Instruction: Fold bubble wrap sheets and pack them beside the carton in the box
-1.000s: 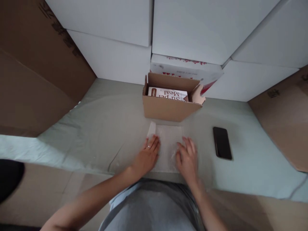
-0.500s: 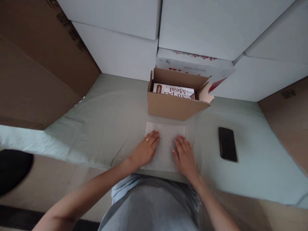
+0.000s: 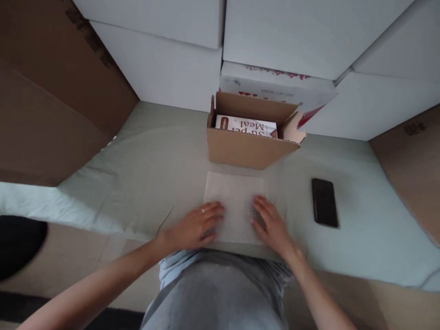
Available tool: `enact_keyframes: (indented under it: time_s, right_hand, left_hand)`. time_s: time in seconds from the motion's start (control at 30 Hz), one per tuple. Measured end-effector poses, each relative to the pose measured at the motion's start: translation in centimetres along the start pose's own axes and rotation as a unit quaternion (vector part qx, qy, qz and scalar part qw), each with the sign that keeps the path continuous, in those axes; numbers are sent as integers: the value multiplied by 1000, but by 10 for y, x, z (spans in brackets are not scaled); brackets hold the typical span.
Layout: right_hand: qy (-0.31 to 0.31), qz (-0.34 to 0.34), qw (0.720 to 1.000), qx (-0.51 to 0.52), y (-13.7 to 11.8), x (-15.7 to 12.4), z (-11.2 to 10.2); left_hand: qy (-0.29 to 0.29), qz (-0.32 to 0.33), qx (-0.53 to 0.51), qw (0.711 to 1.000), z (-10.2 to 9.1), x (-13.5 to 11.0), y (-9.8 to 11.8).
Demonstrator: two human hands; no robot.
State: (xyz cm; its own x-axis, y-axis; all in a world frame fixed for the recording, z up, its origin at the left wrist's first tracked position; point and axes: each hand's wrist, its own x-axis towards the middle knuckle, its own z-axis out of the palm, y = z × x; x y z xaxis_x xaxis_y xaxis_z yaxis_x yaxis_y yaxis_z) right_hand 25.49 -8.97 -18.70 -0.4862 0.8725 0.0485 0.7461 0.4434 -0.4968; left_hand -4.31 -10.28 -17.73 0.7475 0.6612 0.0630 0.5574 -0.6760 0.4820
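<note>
A rectangular piece of bubble wrap [image 3: 237, 201] lies flat near the front edge of the cloth-covered table. At its left side is my left hand [image 3: 201, 224], fingers apart, with a ring on one finger. My right hand [image 3: 270, 224] is at the right side of the wrap, its fingers also apart and holding nothing. Whether the fingertips touch the wrap I cannot tell. Just behind the wrap stands an open cardboard box [image 3: 247, 146]. Inside it is a white carton [image 3: 245, 126] with brown "Super Meal" lettering, upside down from here.
To the right, a black phone [image 3: 324, 202] lies on the table [image 3: 158, 160]. White boxes [image 3: 165, 68] are stacked along the back, one with red print [image 3: 268, 85]. Large brown cartons stand at the left [image 3: 62, 114] and right [image 3: 412, 174]. A black round object [image 3: 20, 245] is at the lower left.
My left hand has moved left and toward me, off the middle of the bubble wrap. My right hand has shifted slightly right. The wrap and box have stayed in place.
</note>
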Motion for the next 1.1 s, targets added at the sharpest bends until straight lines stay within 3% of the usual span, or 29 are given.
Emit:
enact_keyframes:
  time_s: [0.13,0.23,0.37,0.47,0.57,0.7,0.9,1.1]
  right_hand:
    - [-94,-45,994,30,-17,-32,2]
    - [-97,-38,994,12,-22,-40,7]
    - [-37,-28,998,39,-18,-41,9]
    - [55,-16,993,105,-11,-40,10]
    - [131,18,976,173,-5,-39,13]
    - [162,75,963,200,-2,-36,18]
    - [213,122,958,151,-1,-26,22]
    - [237,136,961,42,6,-20,29]
  left_hand:
    - [-18,-15,-11,1000,12,-19,28]
    - [-3,-30,-4,1000,22,-19,29]
    - [56,-37,-55,996,22,-12,19]
    - [102,-56,-112,987,16,-9,11]
    - [113,-54,-111,986,14,-9,5]
    - [154,-80,-134,976,17,-8,1]
    - [230,-205,-179,934,19,4,3]
    - [218,-263,-20,940,27,12,-1]
